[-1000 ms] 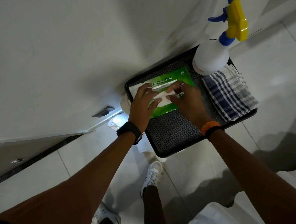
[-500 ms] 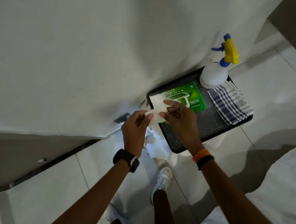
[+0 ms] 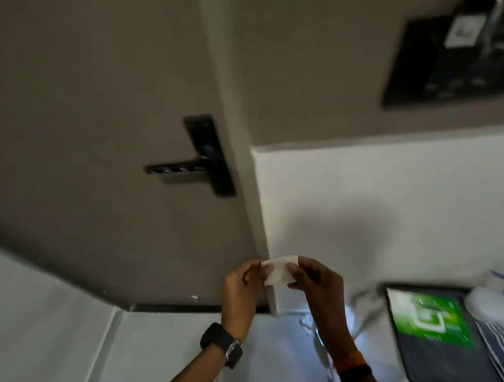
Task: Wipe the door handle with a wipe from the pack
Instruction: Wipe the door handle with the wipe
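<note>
A black lever door handle on a black backplate sticks out to the left from the beige door, up and left of my hands. A folded white wipe is pinched between my left hand and my right hand, held in the air below and to the right of the handle. The green wipe pack lies on a black tray at the lower right, apart from both hands.
A white spray bottle and a striped cloth sit on the tray's right side. A black switch panel hangs on the wall at the upper right. The door frame edge runs just right of the handle.
Both hands lifted the wipe away from the pack and tray. My view swung up from the floor to the door, bringing the handle into sight.
</note>
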`<state>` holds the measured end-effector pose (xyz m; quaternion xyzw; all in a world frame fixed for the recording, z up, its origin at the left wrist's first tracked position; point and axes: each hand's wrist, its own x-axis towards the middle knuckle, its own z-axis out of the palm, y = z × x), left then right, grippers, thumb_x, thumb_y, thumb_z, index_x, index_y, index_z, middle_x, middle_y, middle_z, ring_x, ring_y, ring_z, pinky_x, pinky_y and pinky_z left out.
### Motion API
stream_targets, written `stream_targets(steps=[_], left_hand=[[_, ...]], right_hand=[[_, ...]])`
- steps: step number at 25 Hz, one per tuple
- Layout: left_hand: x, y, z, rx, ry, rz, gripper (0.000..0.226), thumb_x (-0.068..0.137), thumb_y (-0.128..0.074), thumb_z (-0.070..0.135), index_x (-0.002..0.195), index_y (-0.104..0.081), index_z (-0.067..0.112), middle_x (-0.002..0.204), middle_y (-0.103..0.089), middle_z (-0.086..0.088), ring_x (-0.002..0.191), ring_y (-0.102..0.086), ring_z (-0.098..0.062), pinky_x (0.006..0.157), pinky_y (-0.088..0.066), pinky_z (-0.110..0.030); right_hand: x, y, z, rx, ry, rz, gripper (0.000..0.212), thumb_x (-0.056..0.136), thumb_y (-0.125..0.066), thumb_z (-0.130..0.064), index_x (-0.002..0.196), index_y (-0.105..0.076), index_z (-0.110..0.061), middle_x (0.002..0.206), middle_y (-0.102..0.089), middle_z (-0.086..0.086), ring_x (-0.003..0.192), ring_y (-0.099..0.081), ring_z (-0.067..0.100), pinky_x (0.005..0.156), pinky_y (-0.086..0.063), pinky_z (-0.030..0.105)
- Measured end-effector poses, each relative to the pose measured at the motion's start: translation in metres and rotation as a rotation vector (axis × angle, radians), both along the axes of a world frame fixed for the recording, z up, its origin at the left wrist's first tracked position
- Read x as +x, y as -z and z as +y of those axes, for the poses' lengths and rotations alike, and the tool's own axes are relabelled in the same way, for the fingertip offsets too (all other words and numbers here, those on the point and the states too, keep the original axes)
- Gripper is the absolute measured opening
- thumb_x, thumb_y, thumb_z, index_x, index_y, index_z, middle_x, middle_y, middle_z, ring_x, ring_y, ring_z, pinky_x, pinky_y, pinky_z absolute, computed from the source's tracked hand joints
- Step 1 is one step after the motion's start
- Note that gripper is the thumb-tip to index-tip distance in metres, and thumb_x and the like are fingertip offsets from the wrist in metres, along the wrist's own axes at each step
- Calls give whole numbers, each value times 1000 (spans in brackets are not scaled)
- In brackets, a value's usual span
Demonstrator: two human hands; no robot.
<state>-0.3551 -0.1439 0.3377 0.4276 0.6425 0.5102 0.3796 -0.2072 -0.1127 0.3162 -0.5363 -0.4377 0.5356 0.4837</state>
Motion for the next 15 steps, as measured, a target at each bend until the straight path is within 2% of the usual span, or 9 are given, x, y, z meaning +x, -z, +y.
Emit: stream_targets(steps=[2,5,7,10,12,15], left_hand=[[-43,-29,-9,89,-68,93,15,92,-72,11,86,-73,24,71,-72,18,68,-65,8,61,-50,-5],[-113,-71,-22,208,-190,111,4,91,-73,5,88,-75,8,75,-71,7,68,-64,4,59,-49,-7],[-148,-94,-21,251,-261,120,5,91,-73,6,87,-74,8,74,-71,5,67,-64,2,57,-47,-8],[-183,-125,-15,301,-286,91,12,90,-73,4,97,-71,14,84,-72,9,73,-68,-4,58,-50,-4],[-197,-137,-13,381,-185,182,22,91,-72,3,112,-69,9,105,-69,0,89,-68,-6,68,-53,-5],[-214,-144,-12,481,44,556,32,92,-72,7,124,-68,7,134,-55,-8,119,-54,-15,93,-45,-11]], right_hand=[[-44,-35,-1,78,-78,-63,11,89,-76,-9,92,-81,-18,84,-82,-1,81,-78,19,73,-66,34],[-115,-89,-6,171,-165,-90,18,91,-74,-10,92,-77,-27,80,-79,-10,77,-77,8,70,-64,27],[-153,-116,-9,182,-242,-33,22,94,-69,-9,96,-75,-30,83,-78,-12,78,-76,5,67,-63,20],[-190,-144,-13,157,-228,76,21,95,-68,-9,114,-71,-18,99,-80,0,87,-79,12,66,-62,16],[-203,-157,-17,136,-153,102,27,93,-71,-9,119,-68,-12,102,-79,4,88,-79,13,66,-63,17],[-210,-171,-16,129,-112,104,28,92,-73,-8,120,-69,-6,101,-79,9,81,-79,13,66,-63,17]])
